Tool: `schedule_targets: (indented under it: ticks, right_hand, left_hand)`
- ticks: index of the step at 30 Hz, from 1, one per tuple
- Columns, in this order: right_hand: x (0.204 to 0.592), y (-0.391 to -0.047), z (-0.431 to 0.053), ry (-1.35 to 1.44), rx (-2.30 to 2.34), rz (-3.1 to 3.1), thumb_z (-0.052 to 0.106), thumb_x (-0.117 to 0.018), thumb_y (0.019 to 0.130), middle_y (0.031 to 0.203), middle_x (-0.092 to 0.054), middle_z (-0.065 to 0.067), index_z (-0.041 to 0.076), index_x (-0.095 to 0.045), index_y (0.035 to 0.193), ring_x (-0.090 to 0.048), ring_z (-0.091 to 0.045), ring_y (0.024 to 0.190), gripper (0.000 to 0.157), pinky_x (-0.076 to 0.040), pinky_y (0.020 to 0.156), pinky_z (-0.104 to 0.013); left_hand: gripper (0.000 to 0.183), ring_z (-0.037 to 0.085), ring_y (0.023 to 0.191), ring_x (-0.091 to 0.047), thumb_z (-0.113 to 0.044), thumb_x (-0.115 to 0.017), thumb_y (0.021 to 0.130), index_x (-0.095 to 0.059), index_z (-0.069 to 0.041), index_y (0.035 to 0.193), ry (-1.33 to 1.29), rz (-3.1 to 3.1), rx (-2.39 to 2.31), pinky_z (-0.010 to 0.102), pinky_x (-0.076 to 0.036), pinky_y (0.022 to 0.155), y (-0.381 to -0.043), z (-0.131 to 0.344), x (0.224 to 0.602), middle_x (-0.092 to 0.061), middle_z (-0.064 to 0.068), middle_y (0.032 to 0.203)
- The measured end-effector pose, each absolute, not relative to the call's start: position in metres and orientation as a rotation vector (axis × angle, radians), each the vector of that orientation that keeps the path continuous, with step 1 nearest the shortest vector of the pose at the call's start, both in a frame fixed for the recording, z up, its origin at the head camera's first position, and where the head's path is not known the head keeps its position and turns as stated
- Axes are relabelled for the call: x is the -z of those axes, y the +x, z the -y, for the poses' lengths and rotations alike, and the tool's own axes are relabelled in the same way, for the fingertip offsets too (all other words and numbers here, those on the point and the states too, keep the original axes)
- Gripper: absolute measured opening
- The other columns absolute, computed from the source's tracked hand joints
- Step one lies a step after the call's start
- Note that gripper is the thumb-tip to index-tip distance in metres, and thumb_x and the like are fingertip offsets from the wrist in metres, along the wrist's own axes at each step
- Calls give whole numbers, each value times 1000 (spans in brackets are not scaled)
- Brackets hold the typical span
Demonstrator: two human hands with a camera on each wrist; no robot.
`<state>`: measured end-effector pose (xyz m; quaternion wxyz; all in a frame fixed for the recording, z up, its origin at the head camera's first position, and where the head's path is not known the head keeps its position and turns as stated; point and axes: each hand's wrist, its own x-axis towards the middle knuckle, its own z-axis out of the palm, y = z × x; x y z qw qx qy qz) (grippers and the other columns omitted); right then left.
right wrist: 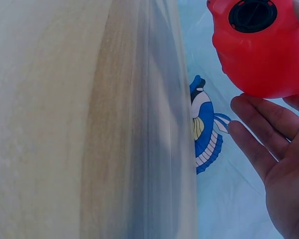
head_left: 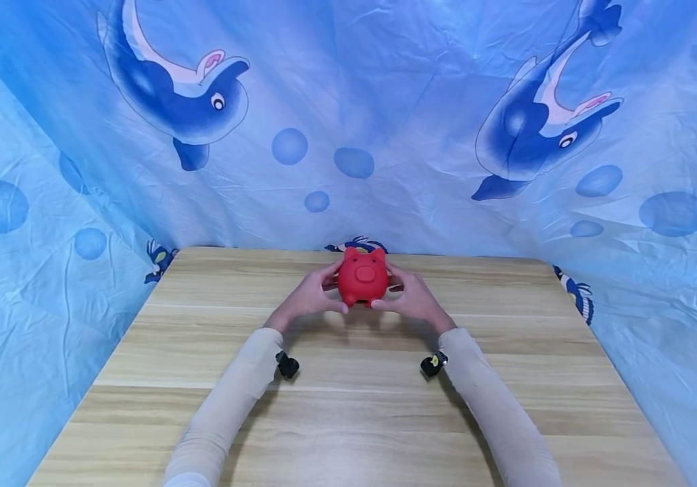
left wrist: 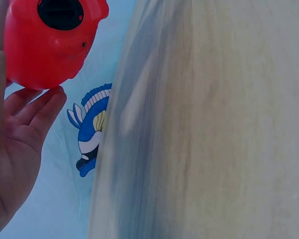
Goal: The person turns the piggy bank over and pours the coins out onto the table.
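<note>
A red piggy bank [head_left: 363, 279] faces me near the table's far edge, raised off the wood between both hands. On its left side the left hand [head_left: 310, 295] holds it, thumb low at the front and fingers behind. The right hand [head_left: 416, 297] grips the opposite side in the same way. From below, the left wrist view shows the bank's round black plug [left wrist: 61, 12] and fingertips [left wrist: 57, 94] against the red body. In the right wrist view, one finger touches the body while another stands apart from it.
The wood-grain table [head_left: 348, 406] spreads out below the arms. Behind it and along both sides hangs a blue curtain [head_left: 409, 88] printed with dolphins and bubbles. A small black camera [head_left: 288, 365] sits at the left wrist, and another camera [head_left: 432, 364] at the right.
</note>
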<state>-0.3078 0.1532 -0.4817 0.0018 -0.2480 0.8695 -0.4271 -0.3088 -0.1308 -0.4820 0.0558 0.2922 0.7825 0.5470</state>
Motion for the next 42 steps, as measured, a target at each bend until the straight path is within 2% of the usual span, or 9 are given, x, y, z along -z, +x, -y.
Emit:
schedule_targets:
  ticks: [3,7,12,14,18,26,37,42]
  right_hand:
    - [482,-307,-153,-785,1352,-2720,59,-83,77,125,-69,-7,15,-40,158,-69,-25,106,101,-61,89,-48]
    - [481,-307,-152,-780,1362,-2709,54,-84,79,123,-70,-9,11,-41,157,-70,-25,105,99,-61,89,-48]
    - [479,-306,-151,-769,1373,-2707,49,-83,82,123,-71,-11,7,-41,156,-70,-26,105,95,-61,90,-47]
    - [479,-306,-152,-777,1379,-2701,47,-82,83,122,-71,-13,5,-41,156,-71,-27,106,93,-60,91,-47]
    - [479,-306,-153,-789,1395,-2689,43,-80,86,122,-71,-15,3,-41,155,-71,-28,106,89,-60,91,-47]
    - [476,-303,-154,-784,1402,-2673,48,-78,86,123,-71,-15,3,-41,155,-71,-28,106,90,-60,90,-48]
    - [478,-304,-154,-816,1383,-2676,50,-73,89,124,-71,-14,3,-41,155,-71,-25,102,87,-61,87,-43]
    - [480,-304,-155,-824,1386,-2665,51,-72,90,124,-71,-13,3,-42,155,-71,-23,101,86,-62,86,-42]
  left_hand:
    - [111,27,134,-56,-16,-94,73,-29,-21,162,894,-2424,-1613,47,-48,110,-308,130,483,-45,4,158]
    - [111,25,133,-57,-26,-96,71,-31,-19,162,892,-2490,-1575,43,-49,109,-307,128,483,-45,4,158]
    - [109,25,133,-57,-22,-95,72,-33,-15,161,876,-2487,-1593,41,-48,110,-307,127,482,-46,5,158]
    - [106,26,134,-57,-19,-94,73,-34,-14,160,870,-2474,-1606,43,-48,110,-307,127,483,-46,6,157]
    - [103,26,133,-57,-29,-93,75,-36,-13,160,865,-2447,-1627,49,-48,109,-306,126,483,-48,7,156]
    - [98,29,133,-58,-26,-91,78,-37,-11,159,830,-2394,-1676,50,-48,109,-307,127,483,-50,10,154]
    - [99,30,132,-59,-19,-92,77,-37,-3,157,779,-2373,-1689,43,-50,107,-309,126,483,-51,15,153]
    - [97,31,132,-59,-16,-91,77,-37,-3,157,771,-2325,-1744,40,-51,106,-309,125,486,-51,14,152]
